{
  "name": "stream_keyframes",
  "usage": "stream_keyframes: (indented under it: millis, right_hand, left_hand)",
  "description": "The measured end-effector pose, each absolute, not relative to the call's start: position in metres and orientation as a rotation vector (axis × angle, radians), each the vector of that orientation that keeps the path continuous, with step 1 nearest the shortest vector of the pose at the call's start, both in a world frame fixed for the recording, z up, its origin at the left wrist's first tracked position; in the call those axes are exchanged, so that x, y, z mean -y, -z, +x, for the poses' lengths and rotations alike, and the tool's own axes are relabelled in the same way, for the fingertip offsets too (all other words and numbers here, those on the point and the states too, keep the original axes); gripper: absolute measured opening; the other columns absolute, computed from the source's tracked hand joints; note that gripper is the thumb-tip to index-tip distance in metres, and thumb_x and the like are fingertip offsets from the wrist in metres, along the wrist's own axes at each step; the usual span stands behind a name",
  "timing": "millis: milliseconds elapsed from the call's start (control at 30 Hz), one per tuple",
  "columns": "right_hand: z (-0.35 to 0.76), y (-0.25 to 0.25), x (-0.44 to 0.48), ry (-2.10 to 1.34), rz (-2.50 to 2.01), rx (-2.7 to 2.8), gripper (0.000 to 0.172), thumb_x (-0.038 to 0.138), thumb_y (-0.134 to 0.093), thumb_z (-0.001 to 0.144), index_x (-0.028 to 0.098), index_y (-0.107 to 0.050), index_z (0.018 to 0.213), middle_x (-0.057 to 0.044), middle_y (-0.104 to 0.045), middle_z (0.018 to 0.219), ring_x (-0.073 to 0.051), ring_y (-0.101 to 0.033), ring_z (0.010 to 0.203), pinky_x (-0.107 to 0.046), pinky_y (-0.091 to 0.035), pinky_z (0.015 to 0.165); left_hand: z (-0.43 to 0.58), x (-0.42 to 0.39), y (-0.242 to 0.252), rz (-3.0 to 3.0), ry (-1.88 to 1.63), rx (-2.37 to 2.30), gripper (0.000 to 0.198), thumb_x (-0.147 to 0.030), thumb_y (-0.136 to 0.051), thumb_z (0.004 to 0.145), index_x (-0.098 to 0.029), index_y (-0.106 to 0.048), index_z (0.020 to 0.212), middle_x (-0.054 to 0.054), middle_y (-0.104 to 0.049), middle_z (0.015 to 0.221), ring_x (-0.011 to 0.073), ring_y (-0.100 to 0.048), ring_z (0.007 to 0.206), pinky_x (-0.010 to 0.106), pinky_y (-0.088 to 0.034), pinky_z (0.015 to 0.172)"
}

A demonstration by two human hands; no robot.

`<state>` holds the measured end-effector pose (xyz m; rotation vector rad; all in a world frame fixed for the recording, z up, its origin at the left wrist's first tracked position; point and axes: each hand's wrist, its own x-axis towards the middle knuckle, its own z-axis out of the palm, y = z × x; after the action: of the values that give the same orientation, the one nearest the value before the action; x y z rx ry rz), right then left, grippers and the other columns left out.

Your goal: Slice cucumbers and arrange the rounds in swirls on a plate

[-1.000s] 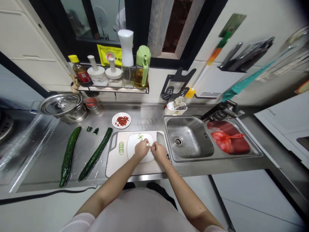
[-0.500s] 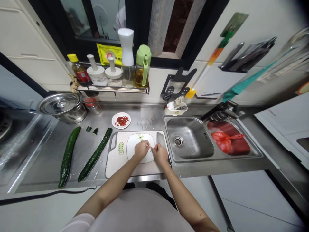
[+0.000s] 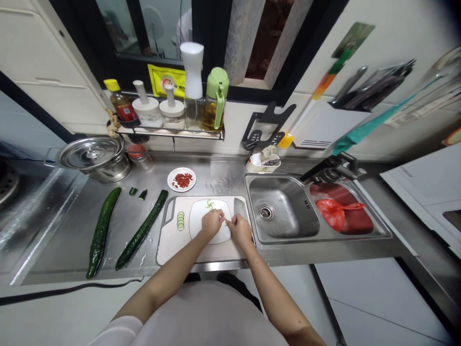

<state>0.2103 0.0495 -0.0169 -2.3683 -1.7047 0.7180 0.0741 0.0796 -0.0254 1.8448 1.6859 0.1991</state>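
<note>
A white plate point(image 3: 196, 230) lies on the cutting board point(image 3: 169, 247), with thin cucumber slices point(image 3: 210, 204) arranged in a small swirl near its far rim. Over the plate's right half, my left hand point(image 3: 212, 222) and my right hand point(image 3: 240, 229) face each other with fingertips pinched. A small pale-green cucumber slice point(image 3: 225, 222) shows between the fingertips, partly covered by them. On the board's left part, several round cucumber slices point(image 3: 180, 220) overlap in a row. A knife point(image 3: 239, 207) rests along the board's right edge, partly hidden by my right hand.
Two whole-looking cucumbers point(image 3: 103, 233) and cut ends point(image 3: 143, 194) lie left of the board. Behind it is a small dish point(image 3: 181, 179) of red berries. The double sink point(image 3: 284, 206) is on the right, a steel pot point(image 3: 93, 158) at back left, a condiment shelf point(image 3: 176, 133) above.
The whole view has shifted slightly. My hands stay pinched together over the same part of the plate, with only tiny finger movement.
</note>
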Motion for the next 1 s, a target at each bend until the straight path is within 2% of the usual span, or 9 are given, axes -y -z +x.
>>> stream_keyframes:
  millis: [1000]
  right_hand:
    - [0.217,0.01,-0.059,-0.779,-2.355,1.793,0.03,0.048,-0.07,0.078,0.021,-0.058,0.072,0.0,-0.062,0.069,-0.013,-0.053,0.065,-0.024,-0.024,0.055]
  left_hand:
    - [0.071,-0.083,0.023,1.892,-0.173,-1.632,0.013,-0.03,-0.057,0.091,-0.025,-0.067,0.097,0.002,-0.067,0.103,0.0162,-0.061,0.094,0.026,-0.042,0.078]
